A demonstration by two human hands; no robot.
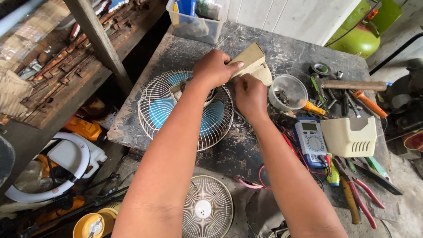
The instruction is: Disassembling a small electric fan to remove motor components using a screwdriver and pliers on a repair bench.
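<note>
Beige plastic is what both hands are on: the tan, box-shaped base of a small desk fan [252,61], lying tipped over on the scarred dark worktop [176,48] with its foot pointing to the far right. The left hand [214,68] lies curled over the near end of that base, fingers pressed down across its top edge, so it is clamping the body in place. The right hand [249,94] sits just beside it on the nearer side, fingers folded in against the housing; whether they pinch a small part or only brace it I cannot tell, since the knuckles hide the tips.

Joined to the base, to the left, is the white wire guard with blue blades behind it [185,109], lying flat near the middle of the bench. I judge this to be a stage of taking the motor end apart, or working at it by hand. The next move seems to call for one steadying hand and one free hand.

Close on the right stand a clear round plastic tub holding small dark bits [288,90], a blue and grey multimeter with red leads [310,141], a cream vented housing cover [350,136], a wooden-handled hammer [352,84] and red-handled pliers [365,200]. The meter leads trail close under the right forearm and could snag. A second pale fan guard [207,207] lies below the near edge, well apart.
</note>
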